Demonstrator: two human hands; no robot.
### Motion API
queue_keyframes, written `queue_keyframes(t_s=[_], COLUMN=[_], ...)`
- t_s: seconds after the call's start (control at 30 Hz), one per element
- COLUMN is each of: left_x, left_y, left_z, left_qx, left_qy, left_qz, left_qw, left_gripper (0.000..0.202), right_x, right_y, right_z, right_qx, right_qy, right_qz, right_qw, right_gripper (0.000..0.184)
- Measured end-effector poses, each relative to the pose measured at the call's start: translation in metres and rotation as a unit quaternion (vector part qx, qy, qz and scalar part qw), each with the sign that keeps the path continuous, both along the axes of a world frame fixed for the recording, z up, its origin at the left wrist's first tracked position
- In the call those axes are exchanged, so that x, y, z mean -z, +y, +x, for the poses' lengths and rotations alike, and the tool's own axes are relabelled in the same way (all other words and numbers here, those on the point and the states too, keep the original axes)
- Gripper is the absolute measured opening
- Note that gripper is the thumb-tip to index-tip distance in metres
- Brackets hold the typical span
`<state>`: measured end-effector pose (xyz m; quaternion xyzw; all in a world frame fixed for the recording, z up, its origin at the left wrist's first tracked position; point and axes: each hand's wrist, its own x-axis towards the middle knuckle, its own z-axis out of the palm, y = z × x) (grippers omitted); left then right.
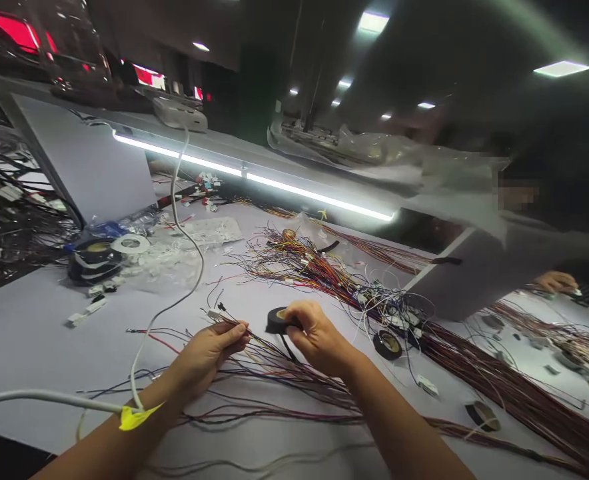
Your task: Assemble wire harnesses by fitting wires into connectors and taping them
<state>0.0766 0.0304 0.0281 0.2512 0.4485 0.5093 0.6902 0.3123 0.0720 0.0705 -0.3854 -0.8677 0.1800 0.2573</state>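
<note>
Between the thumb and fingers of my left hand [212, 353] a few thin wires [232, 321] are pinched, with small connectors at their far ends. My right hand [319, 337] grips a roll of black tape [277, 321], and a strip of the tape [288, 348] hangs down toward the wires. Several loose wires [274, 373] run rightward across the table below both hands. The tape roll is a short way right of my left fingertips.
A large wire bundle [504, 380] crosses the table's right side. Another tape roll [388, 345] lies near it. A white cable [202, 267] hangs from the shelf past my left forearm. Bagged parts and tape rolls [94, 259] sit at left. Another person's hand [557, 282] shows far right.
</note>
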Motion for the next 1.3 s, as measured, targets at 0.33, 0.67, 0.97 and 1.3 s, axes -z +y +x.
queue_keyframes(t_s=[0.33, 0.67, 0.97, 1.3], left_x=[-0.012, -0.007, -0.006, -0.025], left_y=[-0.015, -0.022, -0.017, 0.004], left_z=[0.000, 0.014, 0.014, 0.003], left_qx=[0.035, -0.110, -0.105, 0.003], left_qy=[0.007, -0.048, 0.187, 0.257], left_qz=[0.051, -0.008, 0.119, 0.212], left_qw=[0.998, 0.993, 0.969, 0.943], left_gripper=[0.016, 0.025, 0.024, 0.024], right_x=[-0.037, -0.021, 0.024, 0.014], right_y=[0.017, 0.009, -0.041, -0.028], right_z=[-0.060, -0.072, -0.084, -0.061], right_qx=[-0.143, -0.020, 0.083, 0.029], right_qy=[-0.126, -0.081, 0.035, 0.207], right_qz=[0.085, 0.097, 0.012, -0.083], right_qw=[0.978, 0.992, 0.996, 0.974], right_gripper=[0.017, 0.044, 0.017, 0.021])
